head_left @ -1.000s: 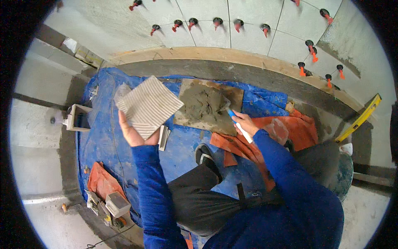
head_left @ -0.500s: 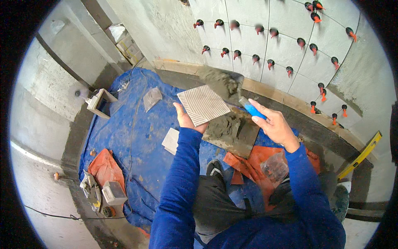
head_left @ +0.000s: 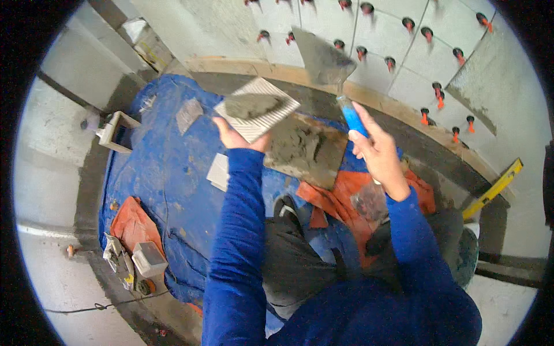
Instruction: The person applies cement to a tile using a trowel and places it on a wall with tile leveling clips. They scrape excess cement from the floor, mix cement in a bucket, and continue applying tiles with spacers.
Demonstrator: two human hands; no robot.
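Note:
My left hand supports a square tile from beneath, its ribbed back turned up. A lump of wet grey mortar lies across the ribs. In my right hand is a trowel, fingers wrapped round its blue handle. The smeared grey trowel blade is raised to the right of the tile and beyond it, in front of the wall. Below and right of the tile, a board carries more mortar.
Wall tiles with several black-and-red levelling clips rise ahead. A blue tarp covers the floor, bearing loose tiles and orange sheeting. A yellow spirit level leans at right. A clear plastic box stands lower left.
Mortar from the trowel now lies on the tile, whose back was bare before. My right hand has lifted the blade up and away. The whole view has shifted slightly.

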